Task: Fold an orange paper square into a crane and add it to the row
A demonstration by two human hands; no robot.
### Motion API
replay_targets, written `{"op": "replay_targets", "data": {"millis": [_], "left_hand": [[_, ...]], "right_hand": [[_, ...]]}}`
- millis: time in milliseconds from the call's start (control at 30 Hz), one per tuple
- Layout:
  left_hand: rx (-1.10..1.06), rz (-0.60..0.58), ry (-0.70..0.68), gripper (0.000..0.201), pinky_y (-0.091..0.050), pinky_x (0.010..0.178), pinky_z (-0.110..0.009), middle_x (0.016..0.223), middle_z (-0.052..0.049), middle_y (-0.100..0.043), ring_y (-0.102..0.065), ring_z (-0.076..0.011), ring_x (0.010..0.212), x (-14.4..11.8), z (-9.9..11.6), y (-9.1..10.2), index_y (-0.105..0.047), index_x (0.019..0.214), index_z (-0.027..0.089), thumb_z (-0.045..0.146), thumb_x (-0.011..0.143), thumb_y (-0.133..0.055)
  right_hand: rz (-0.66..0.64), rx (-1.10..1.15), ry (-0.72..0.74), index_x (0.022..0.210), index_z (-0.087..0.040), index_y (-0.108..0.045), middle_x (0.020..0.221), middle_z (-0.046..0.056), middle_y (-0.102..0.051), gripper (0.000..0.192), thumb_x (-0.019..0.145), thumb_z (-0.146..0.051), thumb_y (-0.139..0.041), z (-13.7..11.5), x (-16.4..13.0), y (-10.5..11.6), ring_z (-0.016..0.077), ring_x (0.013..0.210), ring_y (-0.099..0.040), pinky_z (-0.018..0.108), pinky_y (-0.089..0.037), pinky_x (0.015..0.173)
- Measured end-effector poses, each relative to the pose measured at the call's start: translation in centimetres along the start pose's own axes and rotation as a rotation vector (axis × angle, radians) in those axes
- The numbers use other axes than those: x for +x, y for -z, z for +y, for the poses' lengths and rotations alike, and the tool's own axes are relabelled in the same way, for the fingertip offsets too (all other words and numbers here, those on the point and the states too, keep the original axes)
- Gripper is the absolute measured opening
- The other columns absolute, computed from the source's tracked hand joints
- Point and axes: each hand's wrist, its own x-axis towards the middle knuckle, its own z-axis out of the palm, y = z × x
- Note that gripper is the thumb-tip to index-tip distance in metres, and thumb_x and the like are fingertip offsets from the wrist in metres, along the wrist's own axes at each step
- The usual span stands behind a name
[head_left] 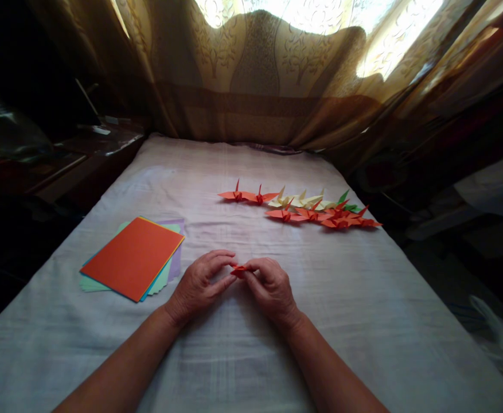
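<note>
A small folded piece of orange-red paper (238, 271) is held up between my two hands, over the middle of the cloth-covered surface. My right hand (272, 285) pinches its right side between thumb and fingers. At its left end, the thumb and fingertips of my left hand (202, 282) close around the paper's edge. Fingers cover part of the folds. Left of my hands lies a stack of coloured paper sheets (133, 259), orange on top, with yellow, blue, green and purple edges showing beneath. Beyond my hands, to the right, stand several orange origami cranes (285, 215).
Pale yellow cranes (303, 201) and a green crane (349, 205) stand in a row behind the orange ones. A whitish cloth (199, 172) covers the surface. Patterned curtains (251, 74) hang at the far edge. Dark furniture (100, 143) with items stands at the left.
</note>
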Motion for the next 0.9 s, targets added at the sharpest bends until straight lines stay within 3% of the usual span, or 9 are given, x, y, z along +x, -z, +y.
{"op": "replay_targets", "data": {"millis": [133,300,467,600,767,900], "left_hand": [[-0.048,-0.016,0.1,0.015,-0.054,0.081,-0.029,0.097,-0.003,-0.074,-0.069,-0.0176,0.088,0.1,0.4,0.1,-0.069,0.098,0.023,0.025,0.087,-0.059],[-0.123,-0.02,0.245,0.015,-0.049,0.062,-0.021,0.073,0.001,-0.071,-0.065,-0.0134,0.065,0.3,1.3,-0.2,-0.068,0.087,0.02,0.029,0.086,-0.057],[-0.175,0.03,0.359,0.02,-0.048,0.059,-0.022,0.07,0.001,-0.069,-0.062,-0.0136,0.063,0.5,1.6,-0.7,-0.065,0.082,0.019,0.036,0.085,-0.056],[-0.141,-0.011,0.344,0.018,-0.046,0.057,-0.022,0.066,0.002,-0.065,-0.059,-0.0131,0.06,0.7,1.6,-0.5,-0.064,0.079,0.019,0.035,0.083,-0.057],[-0.114,-0.072,0.295,0.017,-0.046,0.061,-0.022,0.071,0.002,-0.067,-0.06,-0.0136,0.064,1.0,2.0,-0.1,-0.066,0.084,0.02,0.033,0.085,-0.055],[-0.168,-0.035,0.335,0.021,-0.047,0.063,-0.022,0.07,0.001,-0.068,-0.062,-0.0143,0.066,1.0,2.0,-0.2,-0.066,0.077,0.019,0.034,0.087,-0.054]], "right_hand": [[-0.013,-0.027,-0.014,0.088,-0.022,-0.066,0.081,0.002,-0.072,0.008,0.091,-0.021,-0.058,-0.1,-0.1,-0.3,0.017,0.075,-0.065,0.03,-0.047,0.072],[-0.009,-0.051,-0.069,0.086,-0.021,-0.064,0.078,0.002,-0.07,0.011,0.092,-0.026,-0.057,-0.6,-0.3,-0.5,0.0159,0.07,-0.063,0.028,-0.047,0.069],[-0.047,0.121,-0.227,0.095,-0.022,-0.061,0.08,0.001,-0.069,0.011,0.088,-0.03,-0.059,-0.9,-0.4,-0.9,0.0135,0.066,-0.063,0.024,-0.051,0.063],[-0.053,0.31,-0.324,0.091,-0.022,-0.06,0.077,-0.001,-0.069,0.011,0.087,-0.032,-0.06,-0.9,-0.2,-1.1,0.0134,0.066,-0.064,0.023,-0.052,0.062],[-0.154,0.292,-0.377,0.084,-0.021,-0.063,0.07,-0.002,-0.065,0.011,0.083,-0.032,-0.063,-0.9,0.1,-0.6,0.0125,0.061,-0.059,0.022,-0.048,0.057],[-0.144,0.288,-0.411,0.09,-0.021,-0.062,0.069,-0.003,-0.064,0.014,0.081,-0.032,-0.063,-0.6,0.1,-0.5,0.0123,0.06,-0.059,0.022,-0.048,0.057]]}}
